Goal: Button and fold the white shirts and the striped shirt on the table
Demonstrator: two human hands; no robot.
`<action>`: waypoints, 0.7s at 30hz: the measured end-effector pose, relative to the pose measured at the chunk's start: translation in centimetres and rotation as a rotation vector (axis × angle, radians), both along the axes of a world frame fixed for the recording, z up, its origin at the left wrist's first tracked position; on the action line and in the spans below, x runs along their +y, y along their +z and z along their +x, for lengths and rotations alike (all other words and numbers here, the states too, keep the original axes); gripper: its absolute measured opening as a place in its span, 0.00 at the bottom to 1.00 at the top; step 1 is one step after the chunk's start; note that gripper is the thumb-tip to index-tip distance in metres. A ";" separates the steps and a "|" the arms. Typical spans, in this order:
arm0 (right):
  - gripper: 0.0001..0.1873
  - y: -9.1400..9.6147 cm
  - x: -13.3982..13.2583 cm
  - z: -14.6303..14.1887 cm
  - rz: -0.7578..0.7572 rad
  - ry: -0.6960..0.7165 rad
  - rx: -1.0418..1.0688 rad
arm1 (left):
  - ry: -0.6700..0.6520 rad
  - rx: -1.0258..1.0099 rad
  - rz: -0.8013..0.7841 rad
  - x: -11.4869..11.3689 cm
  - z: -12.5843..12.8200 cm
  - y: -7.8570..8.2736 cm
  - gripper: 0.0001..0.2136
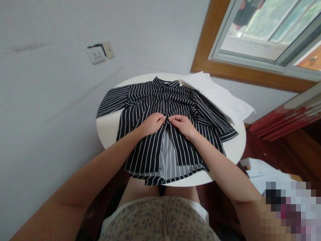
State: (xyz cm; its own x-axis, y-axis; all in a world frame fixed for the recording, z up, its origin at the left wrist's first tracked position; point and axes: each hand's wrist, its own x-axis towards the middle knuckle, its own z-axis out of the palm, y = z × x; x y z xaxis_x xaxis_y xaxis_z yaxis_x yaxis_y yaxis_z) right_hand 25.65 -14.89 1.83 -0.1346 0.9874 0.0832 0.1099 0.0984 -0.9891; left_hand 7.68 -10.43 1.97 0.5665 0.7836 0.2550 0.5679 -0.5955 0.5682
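A black shirt with white stripes lies spread face up on a round white table, its collar toward the wall. Both hands meet at its front placket, about mid-length. My left hand pinches one front edge between thumb and fingers. Close beside it, my right hand pinches the opposite edge. Above the hands the front is closed; below them the two panels part and show the greyish inside of the back. Any button between the fingertips is too small to make out.
White folded cloth or paper lies at the table's right rear, partly over a sleeve. Wall sockets are at the back left, a wood-framed window at the right. Papers and a red curtain are near the right side.
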 end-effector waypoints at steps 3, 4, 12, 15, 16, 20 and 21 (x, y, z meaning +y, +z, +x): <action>0.13 0.1 -0.1 -0.1 -0.004 -0.003 -0.004 | 0.001 -0.005 0.011 0.2 0.0 -0.1 0.16; 0.13 0.2 -0.1 0.0 -0.004 -0.004 -0.007 | 0.006 -0.005 0.002 0.3 0.0 -0.1 0.16; 0.11 0.0 -0.1 0.1 -0.037 0.025 0.022 | 0.027 -0.041 -0.036 0.3 0.0 -0.2 0.17; 0.11 -0.1 0.0 0.1 -0.037 0.017 0.032 | 0.028 -0.025 -0.029 0.3 0.1 -0.2 0.16; 0.11 -0.1 0.0 0.1 -0.038 0.014 0.037 | 0.026 -0.021 -0.026 0.3 0.1 -0.2 0.16; 0.12 -0.2 0.1 0.1 -0.050 0.006 0.055 | 0.018 -0.016 -0.018 0.2 0.0 -0.1 0.16; 0.12 -0.2 0.1 0.1 -0.051 0.005 0.058 | 0.018 -0.016 -0.016 0.2 0.0 -0.1 0.16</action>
